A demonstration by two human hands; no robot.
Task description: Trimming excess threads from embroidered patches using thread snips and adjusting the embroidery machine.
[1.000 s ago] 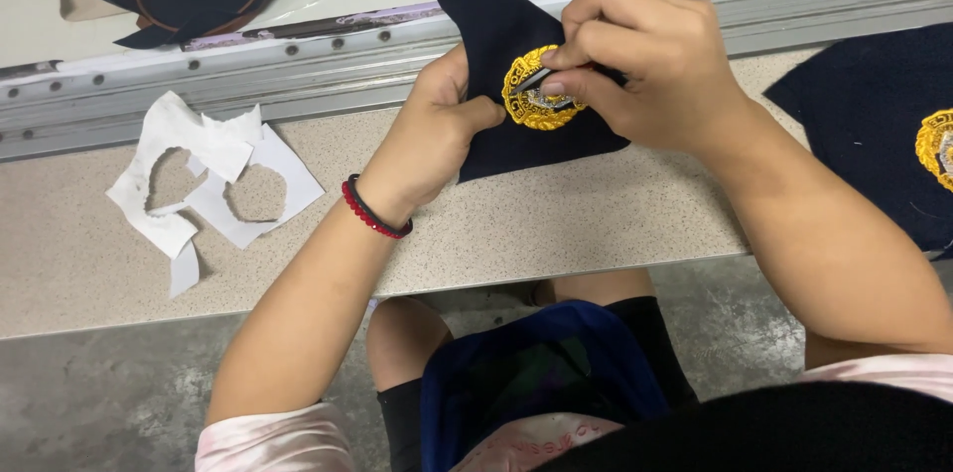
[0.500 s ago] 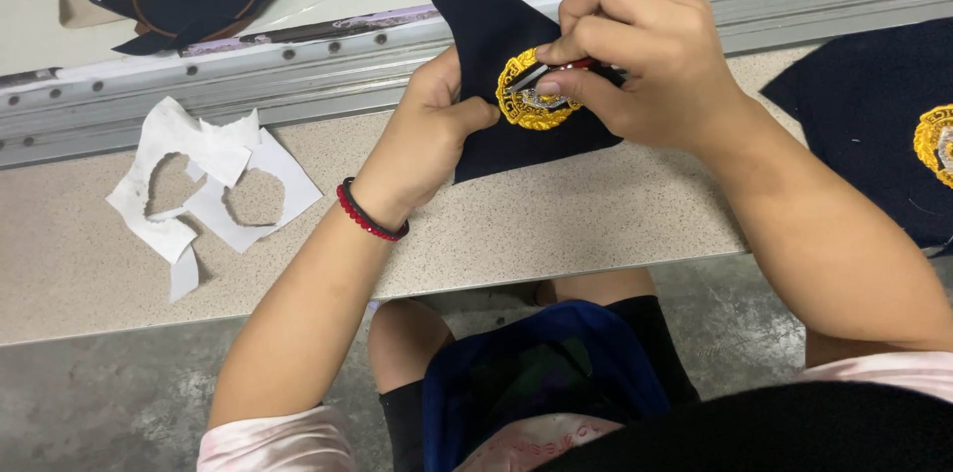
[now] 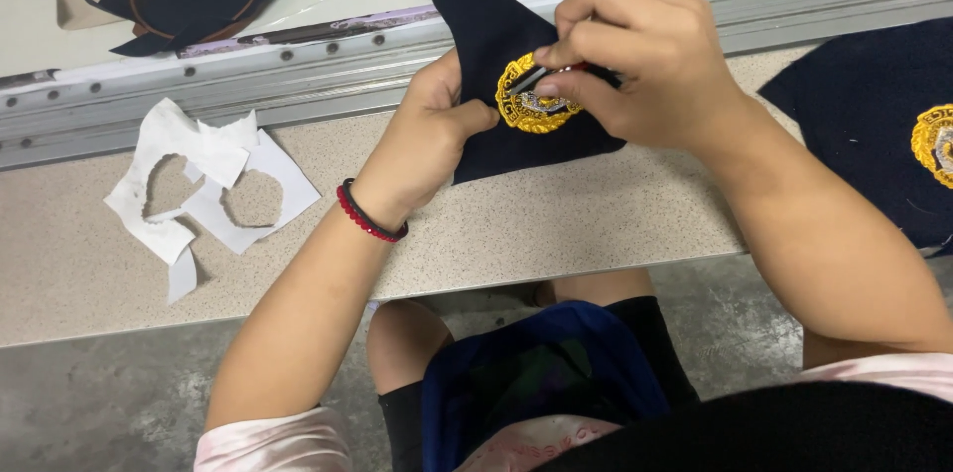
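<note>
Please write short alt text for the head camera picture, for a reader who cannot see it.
A person's left hand holds a dark navy fabric piece with a gold embroidered emblem, while the right hand works a small metal tool on the emblem. White paper scraps with cut-out holes lie on the speckled table.

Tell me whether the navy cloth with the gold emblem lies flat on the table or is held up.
Held up: the left hand grips the navy cloth by its edge, and the right hand works a small tool at the gold emblem.
</note>
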